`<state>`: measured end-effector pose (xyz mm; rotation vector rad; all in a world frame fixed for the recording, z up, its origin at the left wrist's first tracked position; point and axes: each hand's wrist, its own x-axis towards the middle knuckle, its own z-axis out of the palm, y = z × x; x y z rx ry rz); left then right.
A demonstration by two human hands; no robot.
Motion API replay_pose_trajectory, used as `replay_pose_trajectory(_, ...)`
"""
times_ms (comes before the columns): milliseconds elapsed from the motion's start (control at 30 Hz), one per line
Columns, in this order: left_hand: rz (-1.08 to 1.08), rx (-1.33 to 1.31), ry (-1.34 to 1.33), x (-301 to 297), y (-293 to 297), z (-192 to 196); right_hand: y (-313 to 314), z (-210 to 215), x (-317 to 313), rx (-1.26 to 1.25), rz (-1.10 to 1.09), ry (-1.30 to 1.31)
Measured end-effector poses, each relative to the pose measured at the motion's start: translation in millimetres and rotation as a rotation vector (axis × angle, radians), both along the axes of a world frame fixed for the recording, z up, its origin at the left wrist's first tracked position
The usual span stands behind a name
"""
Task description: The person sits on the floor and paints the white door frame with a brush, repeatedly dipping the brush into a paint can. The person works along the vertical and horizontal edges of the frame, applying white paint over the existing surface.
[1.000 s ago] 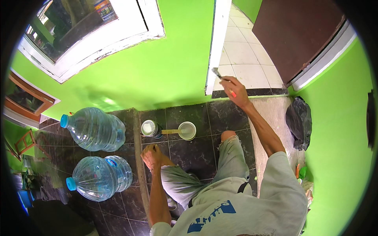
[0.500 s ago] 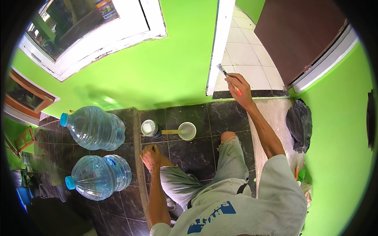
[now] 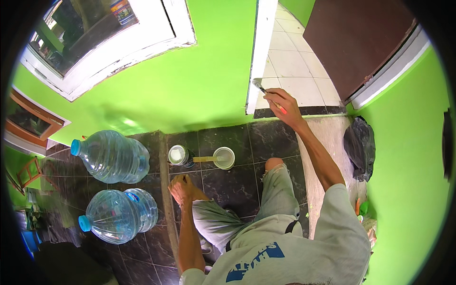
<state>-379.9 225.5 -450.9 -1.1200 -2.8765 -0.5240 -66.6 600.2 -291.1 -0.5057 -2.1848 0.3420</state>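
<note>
Right hand: I have it (image 3: 283, 105) closed around the handle of a slim paintbrush (image 3: 264, 90), out at the end of a stretched arm.
Paintbrush: its bristles lie over the lower part of the white door frame (image 3: 262, 42); from my view they seem to touch it, though the contact is too small to confirm. The handle slants back down into the fingers.
Left hand: I see it (image 3: 182, 188) loosely curled by the bent left knee; whether anything is in it, I cannot tell.
Paint can: just ahead of that hand, the can (image 3: 187, 159) stands on the dark tiled floor (image 3: 228, 190), its top showing white.
White tub: right of the can, the round tub (image 3: 232, 164) has a flat yellowish stick (image 3: 204, 159) reaching from the can's side over its rim.
Bottles: to my left, two large clear bottles with blue caps, the farther one (image 3: 114, 156) and the nearer one (image 3: 118, 216), lie on their sides.
Black bag: crumpled, the bag (image 3: 359, 149) sits against the green wall (image 3: 408, 156) at far right.
</note>
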Motion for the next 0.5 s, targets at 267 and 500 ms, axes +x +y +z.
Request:
replay_pose_trajectory(267, -0.002, 0.017, -0.025, 0.0, 0.2, 5.4, -4.5, -11.2, 6.6, -0.031, -0.062, 0.016)
replay_pose_trajectory(500, -0.011, 0.014, -0.014, 1.6, 2.5, 10.1, 11.1, -0.7, -1.2, 0.038, -0.038, -0.084)
